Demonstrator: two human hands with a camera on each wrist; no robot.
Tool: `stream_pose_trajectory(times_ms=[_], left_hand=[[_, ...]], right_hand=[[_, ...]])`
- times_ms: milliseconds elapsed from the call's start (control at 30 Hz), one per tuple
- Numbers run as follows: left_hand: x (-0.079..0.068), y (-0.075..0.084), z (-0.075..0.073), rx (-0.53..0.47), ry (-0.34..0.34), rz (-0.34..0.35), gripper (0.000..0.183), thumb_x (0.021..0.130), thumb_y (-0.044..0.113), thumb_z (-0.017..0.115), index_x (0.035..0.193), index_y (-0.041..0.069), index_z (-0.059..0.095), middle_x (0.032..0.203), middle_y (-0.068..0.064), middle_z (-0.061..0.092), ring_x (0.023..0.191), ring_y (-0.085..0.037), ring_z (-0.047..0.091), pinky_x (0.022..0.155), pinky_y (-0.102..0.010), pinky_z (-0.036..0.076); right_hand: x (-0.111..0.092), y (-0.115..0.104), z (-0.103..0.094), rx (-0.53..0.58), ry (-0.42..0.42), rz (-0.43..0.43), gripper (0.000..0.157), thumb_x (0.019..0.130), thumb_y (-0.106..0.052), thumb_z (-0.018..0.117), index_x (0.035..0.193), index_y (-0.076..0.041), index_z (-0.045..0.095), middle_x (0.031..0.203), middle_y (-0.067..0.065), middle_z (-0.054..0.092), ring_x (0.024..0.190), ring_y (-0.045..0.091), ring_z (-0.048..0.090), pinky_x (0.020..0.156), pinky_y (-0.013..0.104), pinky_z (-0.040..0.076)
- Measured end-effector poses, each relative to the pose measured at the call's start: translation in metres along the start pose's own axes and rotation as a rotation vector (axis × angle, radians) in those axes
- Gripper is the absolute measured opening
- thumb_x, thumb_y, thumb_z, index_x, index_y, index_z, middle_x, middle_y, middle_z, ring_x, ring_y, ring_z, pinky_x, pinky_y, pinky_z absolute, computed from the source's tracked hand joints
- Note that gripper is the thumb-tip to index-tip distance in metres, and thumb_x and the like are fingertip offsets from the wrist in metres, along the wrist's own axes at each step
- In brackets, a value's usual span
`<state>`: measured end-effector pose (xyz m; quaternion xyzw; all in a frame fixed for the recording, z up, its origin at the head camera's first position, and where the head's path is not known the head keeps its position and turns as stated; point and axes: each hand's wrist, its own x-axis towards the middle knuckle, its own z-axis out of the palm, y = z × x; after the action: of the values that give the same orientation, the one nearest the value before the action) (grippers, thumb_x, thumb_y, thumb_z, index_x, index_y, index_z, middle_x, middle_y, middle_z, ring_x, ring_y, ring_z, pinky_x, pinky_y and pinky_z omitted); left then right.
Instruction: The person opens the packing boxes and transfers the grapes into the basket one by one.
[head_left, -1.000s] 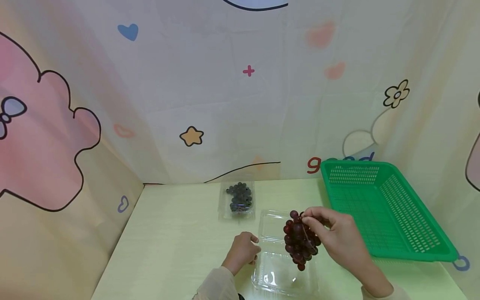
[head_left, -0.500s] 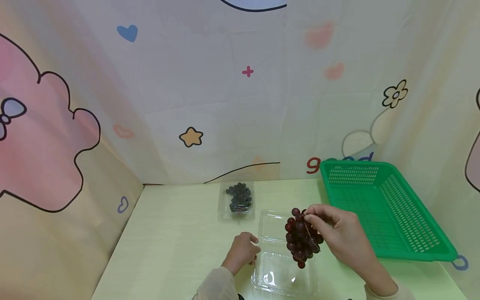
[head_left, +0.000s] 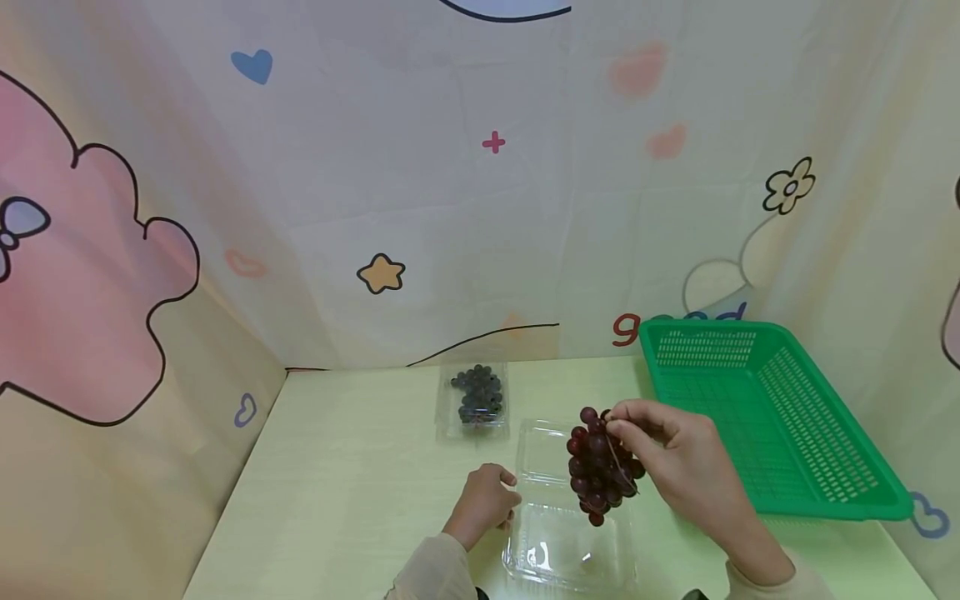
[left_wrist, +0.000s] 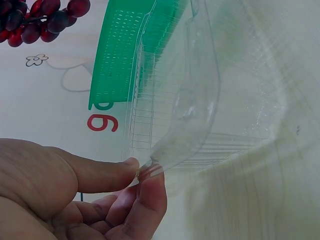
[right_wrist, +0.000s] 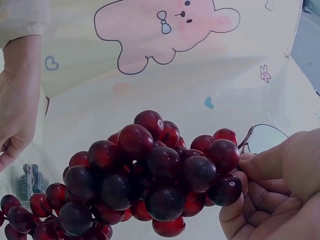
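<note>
My right hand [head_left: 678,467] pinches the stem of a bunch of dark red grapes [head_left: 597,467], which hangs over a clear plastic clamshell box [head_left: 540,575]. In the right wrist view the grapes [right_wrist: 165,172] fill the middle, with thumb and fingers at the stem end. The box lies opened flat, its two halves one behind the other. My left hand [head_left: 483,502] is at the box's left side. Seen from the left wrist, thumb and forefinger pinch the edge of the clear box [left_wrist: 200,100].
Behind the left hand stands a clear box holding dark grapes [head_left: 480,396]. A green plastic basket [head_left: 780,508] with slotted walls sits at the right. A patterned curtain [head_left: 450,208] rises behind the pale table [head_left: 330,500].
The grapes have swung and risen slightly with my right hand, still above the box. My left hand has stayed in place at the box's edge.
</note>
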<state>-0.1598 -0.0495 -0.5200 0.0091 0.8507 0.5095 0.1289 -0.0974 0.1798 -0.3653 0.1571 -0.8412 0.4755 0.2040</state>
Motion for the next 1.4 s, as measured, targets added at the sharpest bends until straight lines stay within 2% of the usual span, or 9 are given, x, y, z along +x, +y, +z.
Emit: stream_pose_trajectory(times_ms=[333, 733, 933, 1167, 1400], left_hand=[[0.0, -0.001, 0.001, 0.002, 0.003, 0.007, 0.016, 0.087, -0.011, 0.066, 0.102, -0.01, 0.065, 0.066, -0.01, 0.061, 0.047, -0.011, 0.054, 0.044, -0.025, 0.052], [0.002, -0.002, 0.001, 0.01, 0.001, 0.001, 0.013, 0.087, -0.01, 0.067, 0.1, -0.009, 0.065, 0.066, -0.01, 0.061, 0.048, -0.011, 0.053, 0.045, -0.024, 0.051], [0.002, -0.002, 0.001, 0.015, -0.001, -0.001, 0.012, 0.088, -0.01, 0.067, 0.099, -0.007, 0.064, 0.065, -0.009, 0.06, 0.047, -0.011, 0.053, 0.045, -0.024, 0.051], [0.003, -0.003, 0.001, -0.007, -0.011, 0.0, 0.015, 0.089, -0.01, 0.068, 0.103, -0.01, 0.065, 0.069, -0.013, 0.063, 0.048, -0.011, 0.053, 0.045, -0.024, 0.052], [0.002, -0.003, 0.0, -0.001, -0.013, -0.006, 0.015, 0.089, -0.009, 0.067, 0.104, -0.009, 0.065, 0.065, -0.009, 0.06, 0.047, -0.011, 0.052, 0.045, -0.024, 0.051]], right_hand=[[0.004, -0.002, -0.003, -0.006, -0.013, 0.038, 0.005, 0.094, -0.005, 0.075, 0.097, -0.009, 0.077, 0.083, -0.004, 0.071, 0.072, 0.011, 0.06, 0.06, 0.019, 0.05], [0.008, 0.004, -0.013, -0.03, 0.024, 0.056, 0.007, 0.095, -0.004, 0.074, 0.1, -0.007, 0.077, 0.084, -0.001, 0.072, 0.07, 0.01, 0.06, 0.059, 0.018, 0.048], [0.01, 0.006, -0.021, -0.039, 0.04, 0.075, 0.005, 0.097, -0.007, 0.073, 0.101, -0.007, 0.077, 0.084, 0.0, 0.072, 0.071, 0.011, 0.06, 0.058, 0.019, 0.048], [0.011, 0.009, -0.033, -0.098, 0.071, 0.06, 0.006, 0.099, -0.009, 0.071, 0.1, -0.006, 0.076, 0.082, 0.003, 0.07, 0.069, 0.01, 0.055, 0.053, 0.021, 0.043], [0.012, 0.014, -0.047, -0.135, 0.098, 0.096, 0.009, 0.1, -0.013, 0.071, 0.103, -0.006, 0.076, 0.085, 0.003, 0.072, 0.072, 0.009, 0.054, 0.054, 0.02, 0.043]])
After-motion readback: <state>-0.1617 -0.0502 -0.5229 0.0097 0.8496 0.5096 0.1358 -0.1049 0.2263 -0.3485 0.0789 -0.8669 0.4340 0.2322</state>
